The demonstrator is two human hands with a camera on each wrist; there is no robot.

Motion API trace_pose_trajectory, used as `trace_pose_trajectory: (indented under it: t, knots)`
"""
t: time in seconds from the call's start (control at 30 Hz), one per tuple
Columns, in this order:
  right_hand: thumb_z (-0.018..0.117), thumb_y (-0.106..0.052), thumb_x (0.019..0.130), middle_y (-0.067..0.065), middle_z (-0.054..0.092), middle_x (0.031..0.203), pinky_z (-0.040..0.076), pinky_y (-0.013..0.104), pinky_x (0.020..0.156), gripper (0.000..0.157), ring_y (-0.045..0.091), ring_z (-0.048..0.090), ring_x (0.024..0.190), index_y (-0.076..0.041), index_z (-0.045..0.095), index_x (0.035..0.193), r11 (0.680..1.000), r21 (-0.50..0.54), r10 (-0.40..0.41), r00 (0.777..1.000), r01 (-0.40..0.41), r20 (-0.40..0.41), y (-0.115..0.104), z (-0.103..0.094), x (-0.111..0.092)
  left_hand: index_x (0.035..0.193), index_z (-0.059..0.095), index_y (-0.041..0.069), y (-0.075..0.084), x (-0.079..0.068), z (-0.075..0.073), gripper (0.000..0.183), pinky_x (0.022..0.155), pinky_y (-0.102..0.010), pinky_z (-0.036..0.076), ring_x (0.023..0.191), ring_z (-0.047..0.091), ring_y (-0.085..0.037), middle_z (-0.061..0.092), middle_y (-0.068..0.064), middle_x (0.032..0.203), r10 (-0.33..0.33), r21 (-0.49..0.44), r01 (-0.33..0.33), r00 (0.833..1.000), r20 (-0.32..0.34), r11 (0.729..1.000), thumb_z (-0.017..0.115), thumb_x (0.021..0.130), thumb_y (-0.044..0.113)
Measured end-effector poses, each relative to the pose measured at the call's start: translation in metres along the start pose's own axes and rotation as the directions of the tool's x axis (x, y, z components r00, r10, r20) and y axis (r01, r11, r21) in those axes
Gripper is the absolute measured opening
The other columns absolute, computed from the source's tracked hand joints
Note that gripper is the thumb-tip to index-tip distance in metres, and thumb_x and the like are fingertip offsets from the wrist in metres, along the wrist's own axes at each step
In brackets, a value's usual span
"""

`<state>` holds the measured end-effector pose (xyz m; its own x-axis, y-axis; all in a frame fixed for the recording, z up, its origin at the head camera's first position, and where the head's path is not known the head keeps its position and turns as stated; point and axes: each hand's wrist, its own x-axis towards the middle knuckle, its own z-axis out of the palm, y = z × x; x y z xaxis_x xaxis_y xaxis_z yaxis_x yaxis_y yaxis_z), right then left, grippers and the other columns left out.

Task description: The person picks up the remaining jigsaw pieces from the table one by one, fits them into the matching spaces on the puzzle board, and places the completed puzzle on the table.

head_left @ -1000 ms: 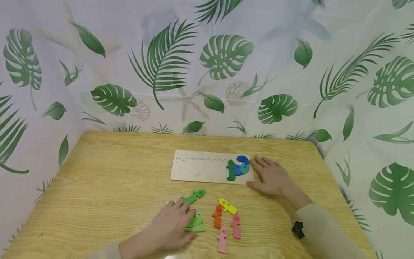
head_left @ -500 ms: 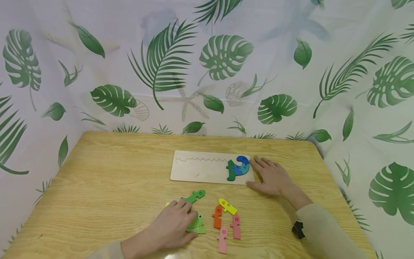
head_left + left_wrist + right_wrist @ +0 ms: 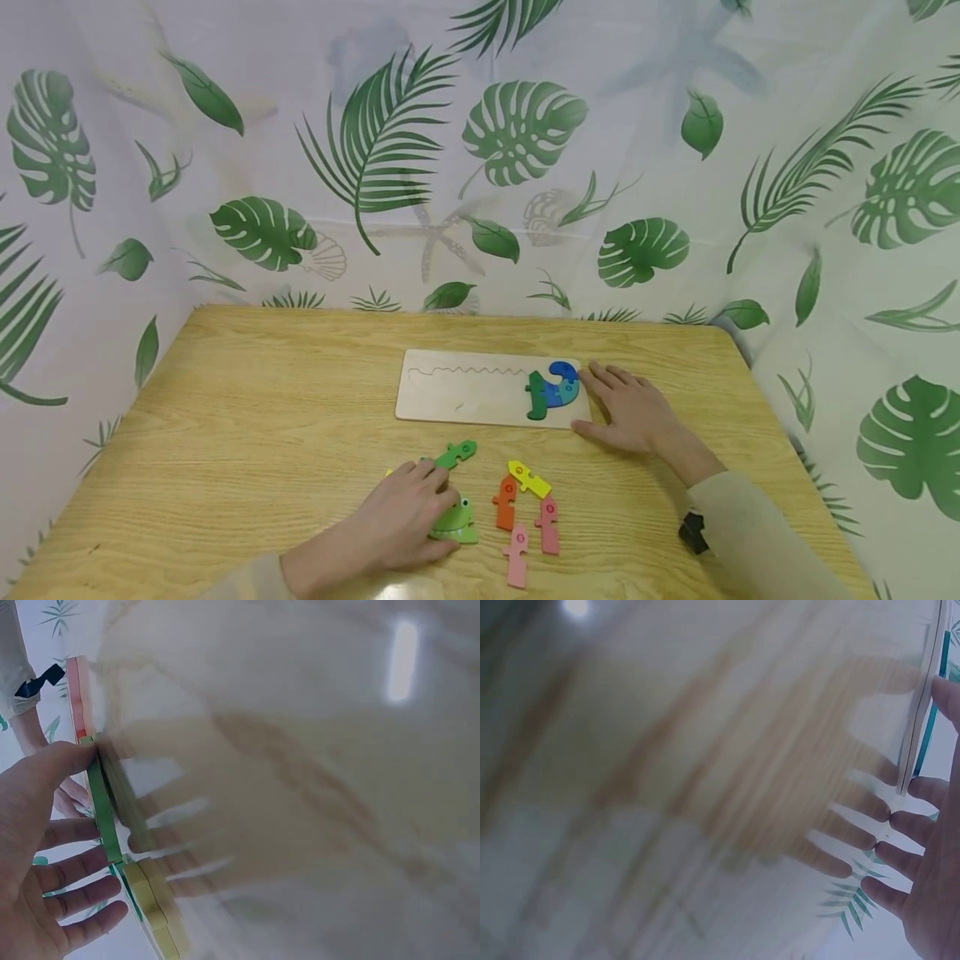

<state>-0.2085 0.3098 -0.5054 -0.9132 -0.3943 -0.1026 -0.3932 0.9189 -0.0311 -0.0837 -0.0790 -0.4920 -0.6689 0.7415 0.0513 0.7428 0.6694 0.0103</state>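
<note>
My left hand [image 3: 397,517] holds a green crocodile-head puzzle piece [image 3: 456,527] flat on the table, thumb at its near edge and bent fingers over its far side. The left wrist view shows the thumb against the green edge, the other fingers spread behind it. A yellow piece [image 3: 152,904] lies beside it, mostly hidden from above. Beyond the fingers is a numbered green piece [image 3: 456,455]. My right hand [image 3: 637,412] rests at the right end of the wooden puzzle board [image 3: 442,396], fingers extended and thumb at the near corner. Blue and dark green pieces [image 3: 553,393] sit on the board.
Right of the left hand lie a yellow piece [image 3: 529,480], an orange piece [image 3: 506,503], a deeper pink piece [image 3: 549,527] and a pale pink piece [image 3: 517,557]. Leaf-patterned cloth [image 3: 405,167] surrounds the wooden table [image 3: 262,417].
The crocodile head has turned slightly under my left hand, and one of its eyes is now covered. The left fingers have shifted a little to the right. My right hand stays in place.
</note>
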Motion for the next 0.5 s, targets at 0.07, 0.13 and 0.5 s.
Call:
trace_pose_trajectory:
  t: [0.07, 0.13, 0.5]
  knots:
    - [0.051, -0.077, 0.095, 0.018, 0.035, 0.171, 0.036, 0.071, 0.118, 0.097, 0.047, 0.04, 0.153, -0.013, 0.035, 0.166, 1.0, 0.002, -0.002, 1.0, 0.002, -0.003, 0.0, 0.0, 0.0, 0.107, 0.075, 0.02, -0.001, 0.0, -0.001, 0.049, 0.077, -0.025, 0.047, 0.093, 0.054, -0.01, 0.068, 0.004, 0.104, 0.01, -0.009, -0.01, 1.0, 0.002, 1.0, 0.075, 0.087, 0.064]
    - [0.051, -0.077, 0.095, 0.018, 0.035, 0.171, 0.036, 0.071, 0.118, 0.097, 0.047, 0.04, 0.153, -0.013, 0.034, 0.166, 1.0, 0.004, -0.004, 1.0, 0.004, -0.004, 0.001, 0.001, 0.0, 0.11, 0.074, 0.02, -0.003, 0.001, -0.003, 0.05, 0.077, -0.025, 0.047, 0.093, 0.054, -0.01, 0.068, 0.004, 0.105, 0.014, -0.018, -0.014, 1.0, 0.01, 1.0, 0.074, 0.088, 0.064]
    - [0.05, -0.079, 0.094, 0.016, 0.034, 0.172, 0.035, 0.071, 0.119, 0.098, 0.047, 0.039, 0.154, -0.015, 0.032, 0.167, 1.0, 0.008, -0.006, 1.0, 0.006, 0.0, 0.005, 0.004, 0.001, 0.125, 0.073, 0.019, -0.017, 0.005, -0.013, 0.055, 0.093, -0.034, 0.056, 0.106, 0.062, -0.015, 0.071, 0.001, 0.117, 0.07, 0.038, -0.07, 0.998, 0.003, 0.997, 0.07, 0.092, 0.063]
